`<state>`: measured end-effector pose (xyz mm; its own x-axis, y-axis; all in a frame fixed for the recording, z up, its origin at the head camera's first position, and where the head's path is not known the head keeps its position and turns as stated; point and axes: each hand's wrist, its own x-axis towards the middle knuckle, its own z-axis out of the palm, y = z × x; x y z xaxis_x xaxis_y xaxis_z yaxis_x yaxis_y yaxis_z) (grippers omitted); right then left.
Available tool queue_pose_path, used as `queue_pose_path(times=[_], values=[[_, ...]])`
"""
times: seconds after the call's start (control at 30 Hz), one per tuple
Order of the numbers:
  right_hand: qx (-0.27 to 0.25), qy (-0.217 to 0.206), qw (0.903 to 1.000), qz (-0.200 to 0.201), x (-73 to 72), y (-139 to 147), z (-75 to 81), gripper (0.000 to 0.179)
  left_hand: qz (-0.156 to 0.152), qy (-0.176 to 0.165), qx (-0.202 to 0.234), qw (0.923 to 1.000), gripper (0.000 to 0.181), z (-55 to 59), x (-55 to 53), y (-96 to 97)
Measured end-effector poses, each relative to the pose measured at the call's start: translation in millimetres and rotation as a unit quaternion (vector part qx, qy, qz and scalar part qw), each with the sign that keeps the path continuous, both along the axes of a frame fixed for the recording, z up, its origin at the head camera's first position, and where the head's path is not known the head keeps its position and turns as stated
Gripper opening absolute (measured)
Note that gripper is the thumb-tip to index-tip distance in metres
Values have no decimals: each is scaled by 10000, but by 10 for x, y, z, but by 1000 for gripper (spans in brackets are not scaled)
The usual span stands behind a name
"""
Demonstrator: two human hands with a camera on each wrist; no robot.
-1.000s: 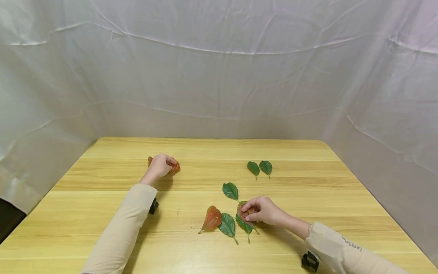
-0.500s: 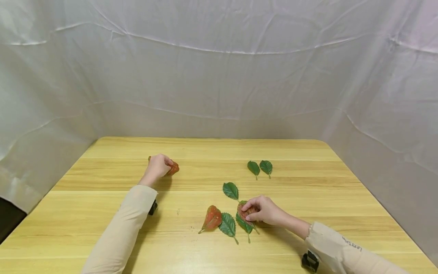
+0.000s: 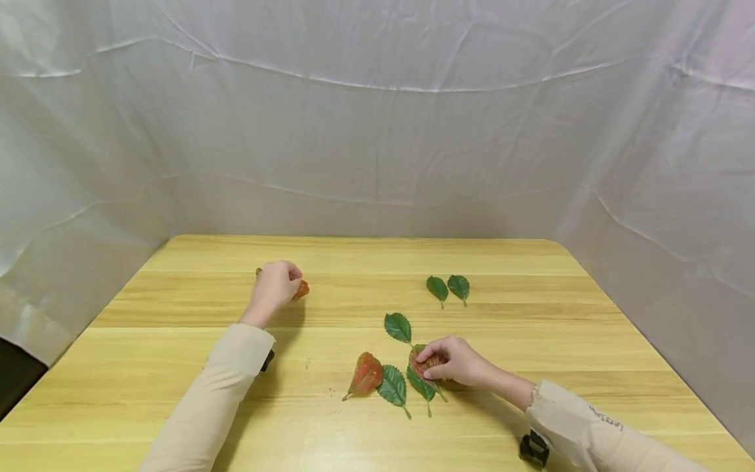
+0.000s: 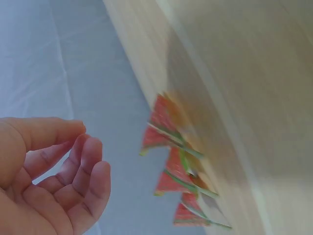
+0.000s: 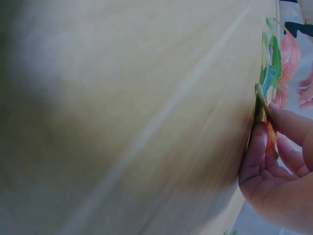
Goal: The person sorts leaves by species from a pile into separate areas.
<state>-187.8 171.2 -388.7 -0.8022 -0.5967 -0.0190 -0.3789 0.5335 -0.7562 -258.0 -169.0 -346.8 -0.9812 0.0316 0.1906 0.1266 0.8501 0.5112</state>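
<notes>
My left hand (image 3: 275, 288) hovers at the far left of the table, just over some red artificial leaves (image 3: 301, 289) that it partly hides. In the left wrist view its fingers are loosely bent, thumb near the index fingertip, with nothing visible between them. Beyond them lie three red leaves (image 4: 169, 176) with green stems. Nearer the front, my right hand (image 3: 463, 364) pinches a red leaf (image 3: 416, 359) between thumb and fingers, low over a green leaf (image 3: 420, 385). The right wrist view shows that pinched red leaf (image 5: 272, 139) edge-on, close to the tabletop.
Left of the right hand lie another red leaf (image 3: 367, 373) and a green leaf (image 3: 392, 385), touching. One green leaf (image 3: 398, 327) lies just behind. Two green leaves (image 3: 447, 288) rest farther back. Pale cloth (image 3: 377, 144) hangs around the wooden table (image 3: 354, 262).
My left hand has let go of the red leaves and risen slightly off them, covering more of them from above. My right hand stays in place with its red leaf.
</notes>
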Motion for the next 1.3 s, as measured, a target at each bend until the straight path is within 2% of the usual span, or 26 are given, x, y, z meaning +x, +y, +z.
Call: queue_pose_path(times=[0.43, 0.87, 1.1, 1.3], values=[[-32, -141, 9999, -11, -12, -7, -12, 16, -887, 47, 230, 9958, 12, 84, 181, 282], [-86, -197, 9998, -4, 3, -4, 5, 16, -1485, -34, 373, 9882, 10, 101, 353, 484], [-152, -285, 9995, 11, -9, 5, 22, 16, -1822, -296, 144, 9827, 10, 113, 512, 610], [-201, -364, 9991, 53, -17, 12, 26, 17, -1949, -202, -103, 9806, 8, 132, 608, 689]])
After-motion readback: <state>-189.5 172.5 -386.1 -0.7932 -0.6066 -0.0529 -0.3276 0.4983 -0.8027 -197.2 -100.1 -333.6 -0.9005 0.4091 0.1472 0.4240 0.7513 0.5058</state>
